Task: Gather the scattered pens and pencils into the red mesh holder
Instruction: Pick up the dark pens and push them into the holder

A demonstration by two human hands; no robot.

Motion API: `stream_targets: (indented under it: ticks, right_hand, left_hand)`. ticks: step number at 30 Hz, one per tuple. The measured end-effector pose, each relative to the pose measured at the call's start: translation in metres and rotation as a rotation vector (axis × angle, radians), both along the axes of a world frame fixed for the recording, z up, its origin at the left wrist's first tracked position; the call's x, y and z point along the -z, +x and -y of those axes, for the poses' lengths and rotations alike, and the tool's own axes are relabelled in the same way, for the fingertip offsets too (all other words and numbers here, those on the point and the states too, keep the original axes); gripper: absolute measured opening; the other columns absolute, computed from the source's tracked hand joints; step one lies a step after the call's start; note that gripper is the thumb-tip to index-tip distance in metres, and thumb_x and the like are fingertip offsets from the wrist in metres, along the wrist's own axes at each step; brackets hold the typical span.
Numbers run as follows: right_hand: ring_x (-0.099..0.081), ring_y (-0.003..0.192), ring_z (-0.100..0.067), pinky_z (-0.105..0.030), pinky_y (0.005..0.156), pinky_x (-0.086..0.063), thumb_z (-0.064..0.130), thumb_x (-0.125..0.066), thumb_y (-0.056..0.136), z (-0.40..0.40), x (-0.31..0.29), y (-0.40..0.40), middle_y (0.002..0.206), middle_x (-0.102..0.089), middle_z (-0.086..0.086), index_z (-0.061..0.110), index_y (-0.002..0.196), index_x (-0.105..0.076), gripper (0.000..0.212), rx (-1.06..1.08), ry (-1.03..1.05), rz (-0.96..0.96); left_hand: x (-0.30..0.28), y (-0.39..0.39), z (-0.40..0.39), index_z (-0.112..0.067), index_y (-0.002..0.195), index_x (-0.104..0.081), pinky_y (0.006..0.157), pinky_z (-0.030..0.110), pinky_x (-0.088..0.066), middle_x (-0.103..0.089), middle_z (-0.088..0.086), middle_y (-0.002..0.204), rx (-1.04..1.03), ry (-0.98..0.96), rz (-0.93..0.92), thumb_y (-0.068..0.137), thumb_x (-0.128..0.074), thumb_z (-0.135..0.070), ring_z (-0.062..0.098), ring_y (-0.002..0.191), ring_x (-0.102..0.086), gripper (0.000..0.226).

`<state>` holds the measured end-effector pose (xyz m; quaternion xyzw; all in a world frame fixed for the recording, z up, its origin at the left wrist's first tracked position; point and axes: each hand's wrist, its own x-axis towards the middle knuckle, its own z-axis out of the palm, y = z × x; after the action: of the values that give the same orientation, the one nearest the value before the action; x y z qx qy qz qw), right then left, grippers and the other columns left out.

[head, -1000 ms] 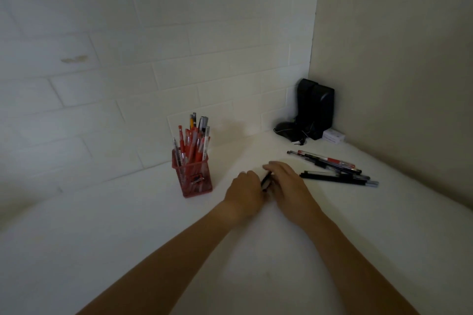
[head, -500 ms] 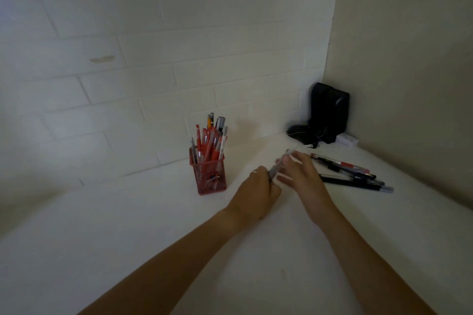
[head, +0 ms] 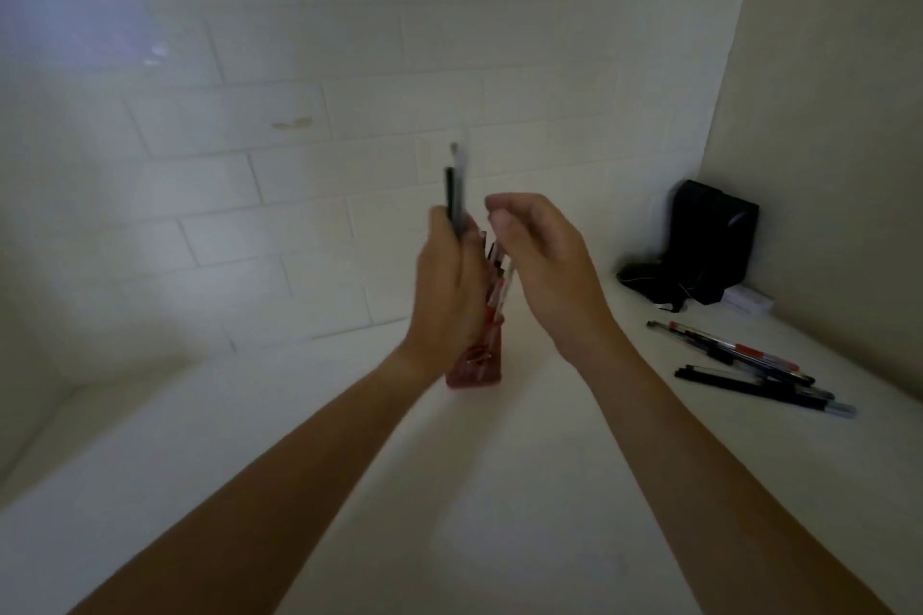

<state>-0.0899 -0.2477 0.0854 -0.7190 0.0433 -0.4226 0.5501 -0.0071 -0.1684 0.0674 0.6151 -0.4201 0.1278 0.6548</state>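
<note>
Left hand (head: 444, 285) raised, gripping two upright pens (head: 455, 195); right hand (head: 544, 265) loosely curled beside, holding nothing plainly seen; red holder (head: 474, 372) behind both, mid table (head: 349, 415), open room all round; several loose pens (head: 749, 365), uncountable, near right wall.

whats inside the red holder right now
Red and white pens stand in the red holder, their tops showing between the hands. The left hand, gripping a dark pen, covers most of the holder, so the rest inside cannot be seen.
</note>
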Motion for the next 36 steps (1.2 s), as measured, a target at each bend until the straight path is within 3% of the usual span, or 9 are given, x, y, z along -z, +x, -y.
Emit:
stream_targets:
  ticks: [7,13,18,20,23,26,29,32,36]
  right_hand:
    - [-0.064,0.091,-0.004,-0.020,0.079,-0.048,0.026,-0.052,0.101,0.000,0.045,0.026,0.099,-0.069,0.008,0.025,0.102,-0.066,0.015,0.293,0.181,-0.032]
    - [-0.064,0.091,-0.004,-0.029,0.082,-0.054,0.026,-0.049,0.103,0.008,0.077,0.031,0.100,-0.067,0.012,0.024,0.105,-0.063,0.014,0.313,0.240,-0.118]
    - [-0.059,0.069,0.006,-0.021,0.068,-0.052,0.026,-0.045,0.105,0.005,0.082,0.033,0.092,-0.066,0.007,0.021,0.104,-0.061,0.016,0.273,0.232,-0.154]
    - [-0.061,0.071,0.003,-0.027,0.071,-0.055,0.026,-0.045,0.104,0.002,0.084,0.036,0.091,-0.066,0.006,0.022,0.102,-0.060,0.016,0.272,0.245,-0.175]
    - [-0.066,0.091,-0.018,-0.041,0.083,-0.057,0.030,-0.046,0.102,-0.001,0.086,0.039,0.096,-0.068,0.002,0.025,0.101,-0.061,0.015,0.268,0.263,-0.192]
    - [-0.063,0.092,-0.014,-0.022,0.075,-0.051,0.029,-0.047,0.104,0.000,0.083,0.036,0.103,-0.066,0.005,0.021,0.111,-0.058,0.016,0.264,0.252,-0.202]
    - [-0.060,0.105,-0.001,-0.016,0.081,-0.045,0.041,-0.054,0.100,0.000,0.079,0.037,0.123,-0.061,0.010,0.024,0.137,-0.044,0.042,0.122,0.333,-0.223]
    - [-0.059,0.124,-0.012,-0.036,0.105,-0.048,0.067,-0.068,0.075,0.004,0.079,0.046,0.142,-0.056,0.008,0.032,0.153,-0.025,0.096,0.020,0.332,-0.303]
    - [-0.063,0.116,-0.010,-0.034,0.106,-0.049,0.054,-0.084,0.073,0.009,0.067,0.059,0.133,-0.061,0.009,0.030,0.154,-0.027,0.102,-0.057,0.373,-0.311]
  left_hand:
    - [0.018,0.053,0.005,-0.013,0.102,-0.053,0.093,0.033,-0.041,-0.047,-0.007,0.104,-0.092,0.065,-0.315,0.103,-0.042,-0.014,0.020,0.105,-0.046,0.010]
    - [0.004,0.046,0.007,-0.034,0.095,-0.056,0.094,0.016,-0.036,-0.046,-0.001,0.125,0.059,-0.008,-0.440,0.102,-0.046,-0.008,0.015,0.117,-0.043,0.030]
    - [0.000,0.044,0.012,-0.043,0.092,-0.057,0.109,0.040,-0.041,-0.051,0.012,0.134,0.068,0.052,-0.458,0.100,-0.050,-0.015,0.025,0.121,-0.050,0.030]
    - [0.020,0.049,0.016,-0.042,0.087,-0.061,0.111,0.051,-0.040,-0.054,0.014,0.128,-0.021,0.106,-0.442,0.093,-0.053,-0.026,0.036,0.124,-0.048,0.019]
    - [0.048,0.053,0.014,-0.023,0.125,-0.062,0.122,0.041,-0.020,-0.037,0.000,0.156,-0.165,0.420,-0.353,0.097,-0.050,-0.027,0.027,0.147,-0.020,0.031]
    - [0.065,0.048,0.008,-0.017,0.125,-0.058,0.120,0.040,-0.020,-0.026,0.002,0.160,-0.170,0.486,-0.367,0.092,-0.050,-0.029,0.027,0.148,-0.017,0.036]
    - [0.073,0.045,0.004,-0.018,0.108,-0.059,0.115,0.048,-0.033,-0.031,0.001,0.150,-0.139,0.421,-0.333,0.073,-0.051,-0.030,0.027,0.139,-0.030,0.038]
    - [0.076,0.043,0.002,-0.023,0.120,-0.056,0.108,0.046,-0.044,-0.041,0.001,0.134,-0.085,0.311,-0.251,0.080,-0.055,-0.027,0.020,0.126,-0.045,0.040]
    - [0.078,0.040,0.002,-0.024,0.119,-0.053,0.092,0.045,-0.055,-0.058,0.000,0.113,-0.054,0.185,-0.191,0.091,-0.056,-0.022,0.011,0.107,-0.061,0.028]
